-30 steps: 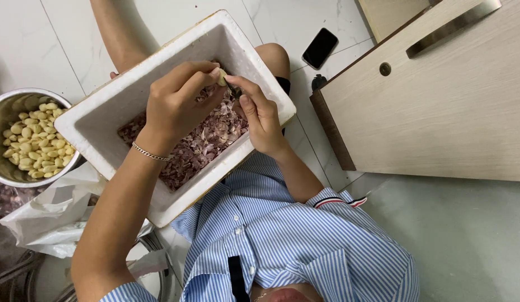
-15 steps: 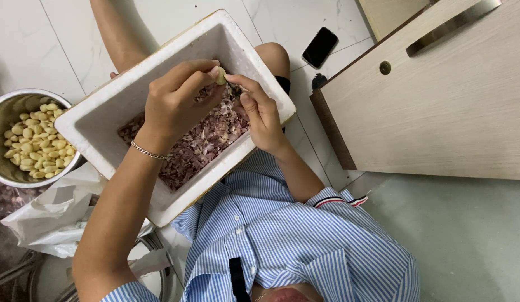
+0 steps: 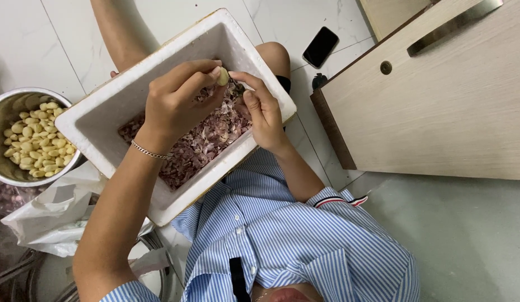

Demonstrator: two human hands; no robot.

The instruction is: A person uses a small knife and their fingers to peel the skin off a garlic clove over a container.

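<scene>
Pale garlic clove (image 3: 222,76) sits pinched in left hand (image 3: 179,100) fingertips; right hand (image 3: 262,109) strips skin just beside, above foam box (image 3: 103,112); likely mid-peel.

Just one camera here, strapped to the person's head and aimed pretty much straight down, close in. The person's striped blue shirt (image 3: 282,235) fills the bottom edge, the white rectangular foam box (image 3: 103,120) on the lap sits dead centre, and the pale tiled floor (image 3: 47,45) runs along the top.
</scene>
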